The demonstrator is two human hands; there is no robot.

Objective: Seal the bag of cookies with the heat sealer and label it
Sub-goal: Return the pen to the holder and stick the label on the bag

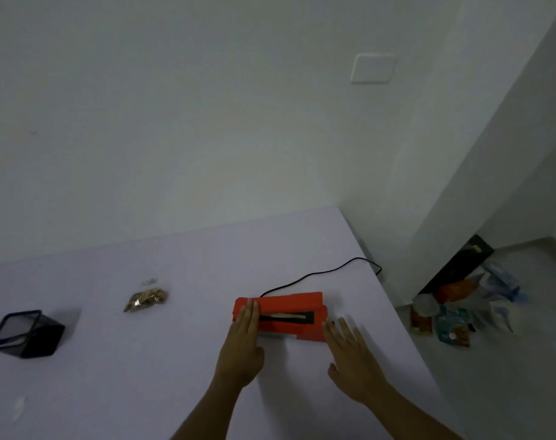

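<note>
2 bare hands reach forward over a pale lilac desk (175,360) toward an orange heat sealer (283,315) that lies near the desk's right edge. Its lid is raised a little, so a dark strip with a pale band shows between the 2 orange halves. The left hand (242,341) is flat and spread, fingers together, with the fingertips (251,308) resting on the sealer's left end; it grips nothing. The right hand (353,360) is likewise flat and open, fingers slightly fanned, palm down on the desk just beside the sealer's right end, the fingertips at or touching its near right corner; it holds nothing either. A black cord (318,274) runs from the back of the sealer toward the far right corner of the desk and drops over the edge. The bag of cookies (146,298), clear with brown contents, lies well to the left of the sealer, apart from both hands. Farther left, near the frame edge, stands a dark mesh pen holder (29,333), tilted in this wide view. Past the desk's right edge, a jumble of packets (454,312) sits on the floor against the white wall.
</note>
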